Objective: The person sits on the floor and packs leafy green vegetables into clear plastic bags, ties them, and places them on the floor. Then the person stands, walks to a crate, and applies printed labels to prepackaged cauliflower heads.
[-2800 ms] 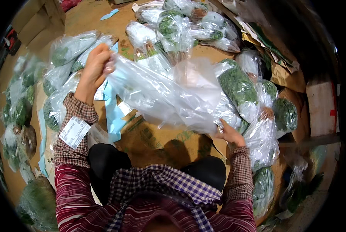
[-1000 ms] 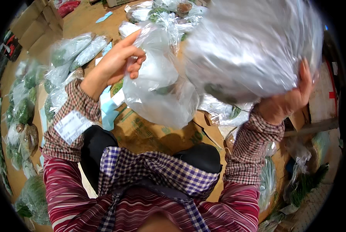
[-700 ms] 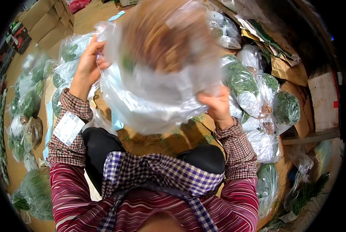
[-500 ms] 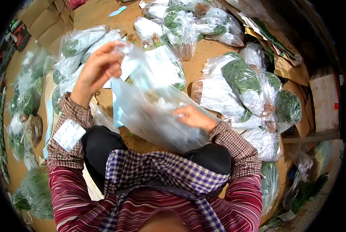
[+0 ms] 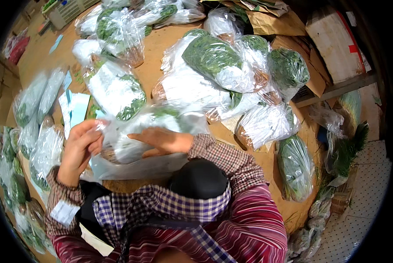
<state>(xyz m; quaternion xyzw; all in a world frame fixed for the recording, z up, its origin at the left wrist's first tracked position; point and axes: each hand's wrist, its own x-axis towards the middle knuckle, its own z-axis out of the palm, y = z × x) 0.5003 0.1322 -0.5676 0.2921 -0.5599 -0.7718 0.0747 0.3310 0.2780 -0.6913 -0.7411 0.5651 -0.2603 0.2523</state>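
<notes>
A clear plastic bag (image 5: 130, 151) with a little greenery inside lies across my lap area, just above my knees. My left hand (image 5: 80, 147) pinches its left edge between thumb and fingers. My right hand (image 5: 159, 141) lies flat on top of the bag with fingers stretched out toward the left. Right behind the bag lies another clear bag of green herbs (image 5: 115, 90).
Many clear bags of green herbs lie all around on the brown floor (image 5: 161, 48): a heap (image 5: 222, 74) ahead right, a row (image 5: 34, 131) at left. Cardboard boxes (image 5: 337, 39) stand at the upper right. Blue paper slips (image 5: 73, 109) lie at left.
The bag that I held up high in front of me has come down to my lap. My right hand went from gripping it to lying flat on it.
</notes>
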